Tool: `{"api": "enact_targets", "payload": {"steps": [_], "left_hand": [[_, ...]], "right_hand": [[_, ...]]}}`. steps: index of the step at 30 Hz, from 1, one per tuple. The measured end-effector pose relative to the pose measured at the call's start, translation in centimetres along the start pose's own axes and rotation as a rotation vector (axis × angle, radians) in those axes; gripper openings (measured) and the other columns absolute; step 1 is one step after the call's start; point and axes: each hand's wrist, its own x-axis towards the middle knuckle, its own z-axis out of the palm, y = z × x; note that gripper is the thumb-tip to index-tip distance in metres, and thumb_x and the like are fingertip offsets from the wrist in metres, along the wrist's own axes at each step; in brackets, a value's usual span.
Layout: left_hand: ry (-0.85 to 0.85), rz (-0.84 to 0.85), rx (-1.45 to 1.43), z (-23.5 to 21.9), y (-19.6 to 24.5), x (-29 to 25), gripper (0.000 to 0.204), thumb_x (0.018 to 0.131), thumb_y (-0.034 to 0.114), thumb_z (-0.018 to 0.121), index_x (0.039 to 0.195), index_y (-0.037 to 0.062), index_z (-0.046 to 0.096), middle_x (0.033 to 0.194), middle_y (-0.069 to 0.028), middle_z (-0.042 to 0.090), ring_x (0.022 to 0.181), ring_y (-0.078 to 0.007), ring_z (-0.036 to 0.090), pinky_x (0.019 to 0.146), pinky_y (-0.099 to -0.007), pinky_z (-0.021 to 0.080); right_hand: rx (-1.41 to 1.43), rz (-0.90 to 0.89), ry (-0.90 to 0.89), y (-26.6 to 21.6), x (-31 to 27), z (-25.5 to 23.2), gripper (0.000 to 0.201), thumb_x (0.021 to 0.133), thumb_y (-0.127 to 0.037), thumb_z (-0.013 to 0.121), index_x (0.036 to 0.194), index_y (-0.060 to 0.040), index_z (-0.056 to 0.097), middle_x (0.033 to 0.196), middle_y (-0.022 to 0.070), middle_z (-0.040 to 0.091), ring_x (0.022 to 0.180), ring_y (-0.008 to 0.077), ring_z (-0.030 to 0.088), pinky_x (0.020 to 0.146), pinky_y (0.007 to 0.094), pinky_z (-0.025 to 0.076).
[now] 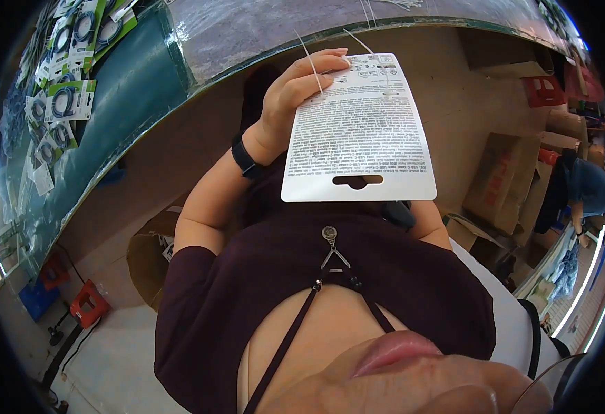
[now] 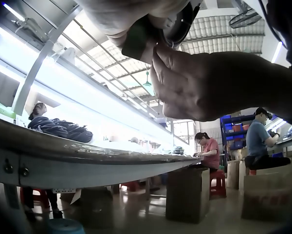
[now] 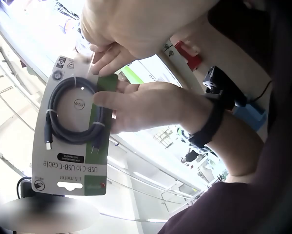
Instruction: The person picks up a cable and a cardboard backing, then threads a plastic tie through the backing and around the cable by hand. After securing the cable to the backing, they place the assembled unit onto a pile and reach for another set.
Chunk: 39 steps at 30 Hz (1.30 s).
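Note:
My left hand (image 1: 292,93) grips a white backing card (image 1: 357,141) along its edge, with fingers over the printed back and the thumb on the front in the right wrist view. A coiled dark USB-C cable (image 3: 77,138) is fastened to the card's front by white ties. Two thin tie tails (image 1: 309,61) stick out from the back. Hidden behind the card in the head view, my right hand (image 2: 199,85) shows bent fingers in the left wrist view, their tips gathered at the card's edge beside the left hand.
A workbench (image 1: 137,79) runs across the front, with several carded cables (image 1: 71,100) piled at its left. Cardboard boxes (image 1: 499,179) stand on the floor to the right. Other people (image 2: 210,148) sit along the benches. A red stool (image 1: 90,303) is at lower left.

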Motion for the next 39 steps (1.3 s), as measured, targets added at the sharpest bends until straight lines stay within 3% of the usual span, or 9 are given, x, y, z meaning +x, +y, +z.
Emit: {"api": "enact_targets", "payload": {"steps": [3,32,37,39], "left_hand": [[0.066,0.003,0.004,0.3,0.1,0.0,0.043,0.074,0.006,0.074,0.106,0.0047,0.045,0.11,-0.0218,0.059,0.104,-0.0363,0.06,0.088,-0.0427,0.051],[0.001,0.049,0.102,0.0,1.0,0.7,0.034,0.073,0.01,0.075,0.1,0.0051,0.055,0.102,-0.0143,0.063,0.093,-0.0296,0.063,0.077,-0.0353,0.053],[-0.012,0.023,0.145,-0.5,0.9,0.5,0.032,0.073,0.008,0.073,0.101,0.0048,0.056,0.1,-0.0126,0.064,0.09,-0.0275,0.064,0.074,-0.0337,0.051],[-0.03,-0.004,0.171,-0.8,0.7,0.2,0.033,0.074,0.006,0.071,0.102,0.0042,0.055,0.099,-0.0126,0.064,0.088,-0.0274,0.064,0.073,-0.0328,0.051]], "right_hand": [[-0.003,0.0,0.003,0.4,0.3,0.4,0.03,0.083,-0.012,0.063,0.11,-0.0006,0.057,0.108,0.0107,0.06,0.095,0.0191,0.061,0.08,0.0295,0.049],[0.037,0.023,0.046,0.7,0.1,0.8,0.031,0.09,-0.017,0.059,0.118,-0.0043,0.053,0.116,0.0087,0.057,0.102,0.0163,0.057,0.087,0.0305,0.047],[0.049,0.079,0.021,3.1,-0.1,3.1,0.031,0.091,-0.018,0.058,0.119,-0.005,0.053,0.117,0.0083,0.057,0.103,0.0158,0.056,0.088,0.0307,0.047],[0.266,0.243,0.072,5.2,-0.7,4.7,0.031,0.092,-0.018,0.058,0.12,-0.0052,0.052,0.117,0.0082,0.056,0.103,0.0156,0.056,0.088,0.0307,0.047]]}}
